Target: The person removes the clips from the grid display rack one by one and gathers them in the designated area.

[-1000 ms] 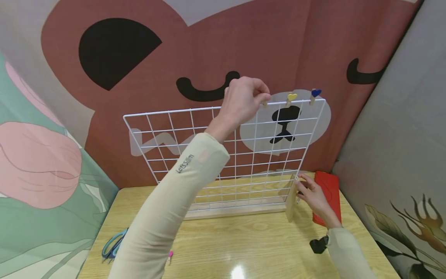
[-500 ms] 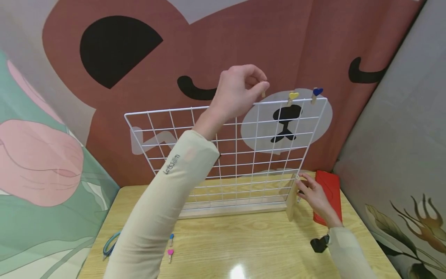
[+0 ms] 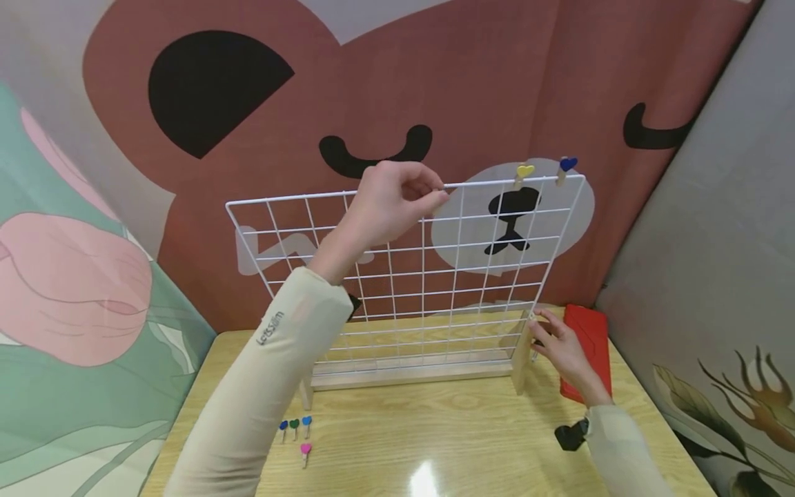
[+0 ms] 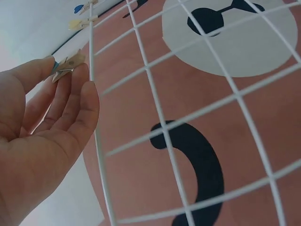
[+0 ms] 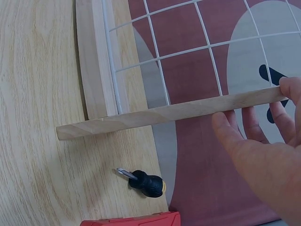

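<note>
My left hand (image 3: 394, 200) is at the top bar of a white wire grid (image 3: 424, 276), left of the pegs clipped there. Between thumb and fingers it pinches a small wooden clothespin (image 4: 69, 65) with a bit of teal showing; in the head view the hand hides this peg. A yellow-heart clothespin (image 3: 524, 172) and a dark-blue-heart clothespin (image 3: 566, 167) sit on the bar near its right corner. At the right end, my right hand (image 3: 564, 352) grips the stand's upright wooden side piece (image 5: 164, 113), fingers and thumb on either side of it.
Several heart clothespins, including a pink one (image 3: 306, 452), lie on the wooden table (image 3: 385, 442) at front left. A stubby screwdriver (image 5: 148, 183) and a red case (image 3: 586, 348) lie beyond the stand's right side. Printed curtains hang close behind and beside.
My left hand has lifted off the top bar with the clothespin, moved left, and come down to the bar's height again. My right hand stays on the side piece.
</note>
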{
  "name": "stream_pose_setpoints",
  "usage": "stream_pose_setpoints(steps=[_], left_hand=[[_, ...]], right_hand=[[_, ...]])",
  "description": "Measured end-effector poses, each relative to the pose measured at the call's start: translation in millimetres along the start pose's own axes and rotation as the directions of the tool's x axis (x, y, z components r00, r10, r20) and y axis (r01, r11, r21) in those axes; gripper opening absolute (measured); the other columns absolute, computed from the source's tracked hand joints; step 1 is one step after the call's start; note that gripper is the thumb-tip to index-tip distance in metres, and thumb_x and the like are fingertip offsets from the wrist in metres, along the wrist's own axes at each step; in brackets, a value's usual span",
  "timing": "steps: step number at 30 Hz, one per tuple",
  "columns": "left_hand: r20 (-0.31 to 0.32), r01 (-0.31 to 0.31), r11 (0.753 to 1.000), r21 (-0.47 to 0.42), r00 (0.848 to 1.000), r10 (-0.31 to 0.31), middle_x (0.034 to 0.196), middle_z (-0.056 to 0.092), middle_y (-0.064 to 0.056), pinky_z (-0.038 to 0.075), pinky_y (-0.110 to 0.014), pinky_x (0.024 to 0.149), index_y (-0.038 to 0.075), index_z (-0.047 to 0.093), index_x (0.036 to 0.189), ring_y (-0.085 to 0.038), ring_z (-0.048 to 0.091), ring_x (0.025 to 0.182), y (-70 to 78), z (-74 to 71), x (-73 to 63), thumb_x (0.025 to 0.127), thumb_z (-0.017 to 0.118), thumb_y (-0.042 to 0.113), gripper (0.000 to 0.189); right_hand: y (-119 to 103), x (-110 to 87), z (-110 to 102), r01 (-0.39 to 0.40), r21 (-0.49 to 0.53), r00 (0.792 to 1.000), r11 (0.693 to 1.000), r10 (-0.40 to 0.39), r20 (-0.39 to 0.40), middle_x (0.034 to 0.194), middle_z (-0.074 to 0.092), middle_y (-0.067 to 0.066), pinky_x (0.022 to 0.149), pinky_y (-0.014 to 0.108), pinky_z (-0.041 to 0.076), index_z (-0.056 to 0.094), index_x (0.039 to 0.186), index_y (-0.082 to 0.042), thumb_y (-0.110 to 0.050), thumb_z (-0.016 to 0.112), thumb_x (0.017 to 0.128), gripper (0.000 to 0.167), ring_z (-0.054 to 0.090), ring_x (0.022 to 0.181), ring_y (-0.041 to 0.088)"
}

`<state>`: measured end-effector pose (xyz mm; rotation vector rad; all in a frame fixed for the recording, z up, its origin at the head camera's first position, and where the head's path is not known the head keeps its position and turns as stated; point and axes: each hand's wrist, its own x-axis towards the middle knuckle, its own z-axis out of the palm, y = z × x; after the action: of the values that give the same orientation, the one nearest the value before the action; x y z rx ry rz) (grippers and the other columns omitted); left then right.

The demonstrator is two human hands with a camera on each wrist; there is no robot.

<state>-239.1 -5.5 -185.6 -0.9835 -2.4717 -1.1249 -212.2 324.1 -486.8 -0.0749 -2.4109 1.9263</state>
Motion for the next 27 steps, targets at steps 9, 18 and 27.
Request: stream_pose_setpoints(steps=[9,18,27], left_hand=[[0.091,0.053,0.999,-0.013,0.994,-0.051,0.089,0.068,0.003,0.049,-0.027,0.073,0.011,0.069,0.103,-0.008,0.063,0.077,-20.5,2.7,-16.5,0.091,0.065,0.019,0.015],[0.124,0.078,0.997,-0.010,0.989,-0.076,0.076,0.067,0.005,0.046,-0.031,0.064,0.012,0.068,0.102,-0.010,0.062,0.068,-42.0,7.8,-45.4,0.095,0.061,0.021,0.013],[0.120,0.108,0.993,-0.050,0.988,-0.101,0.081,0.067,0.001,0.050,-0.031,0.066,0.011,0.070,0.099,-0.012,0.063,0.073,-73.8,21.4,-73.2,0.094,0.062,0.018,0.011]], right_hand=[[0.5,0.6,-2.3,-0.003,-0.003,1.000,1.000,0.003,-0.005,0.126,0.045,0.025,0.087,0.028,0.050,0.028,0.146,-0.001,-0.034,0.048,0.101,0.059,0.055,0.099,0.001],[1.2,1.7,1.5,0.005,0.005,1.000,1.000,-0.005,-0.005,0.127,0.044,0.026,0.084,0.023,0.050,0.030,0.144,-0.001,-0.033,0.048,0.101,0.057,0.055,0.098,0.002],[0.3,2.9,1.2,-0.008,-0.017,1.000,1.000,0.008,0.016,0.131,0.042,0.027,0.090,0.032,0.050,0.026,0.148,-0.003,-0.034,0.047,0.101,0.060,0.054,0.101,0.002]])
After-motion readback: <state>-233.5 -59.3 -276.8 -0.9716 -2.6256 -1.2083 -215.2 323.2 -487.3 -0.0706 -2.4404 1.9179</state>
